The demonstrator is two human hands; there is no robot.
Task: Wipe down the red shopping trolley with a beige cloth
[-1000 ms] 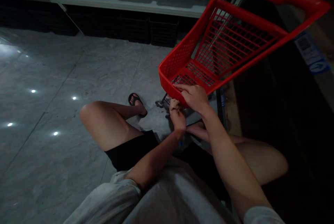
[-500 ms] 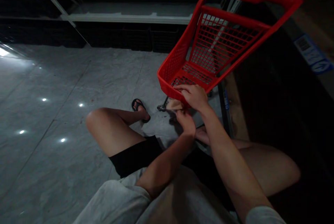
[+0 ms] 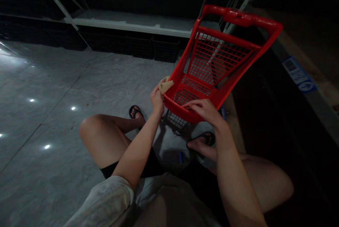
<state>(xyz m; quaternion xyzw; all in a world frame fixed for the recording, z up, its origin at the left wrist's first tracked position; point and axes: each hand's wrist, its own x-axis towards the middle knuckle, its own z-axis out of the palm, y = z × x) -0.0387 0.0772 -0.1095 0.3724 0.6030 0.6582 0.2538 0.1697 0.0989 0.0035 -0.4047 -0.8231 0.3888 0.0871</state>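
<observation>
A red plastic shopping cart [image 3: 182,113] with grid walls stands in front of me, its handle at the far end. My left hand [image 3: 158,100] is closed on a beige cloth [image 3: 166,86] and holds it against the cart's left rim, near the front corner. My right hand [image 3: 205,109] rests at the front rim, with its fingers stretched out over the edge into the cart. Nothing shows in the right hand; its thumb is hard to make out.
Behind the cart runs a white metal shelf [image 3: 132,25] with dark crates [image 3: 165,48] beneath it. A blue label [image 3: 299,74] marks a dark ledge on the right. A small blue object [image 3: 180,157] lies on the grey tiled floor [image 3: 53,121] between my legs.
My left hand has moved with the cloth from below the cart's front up to its left rim. My right hand stays at the front rim. The cart appears lower in view.
</observation>
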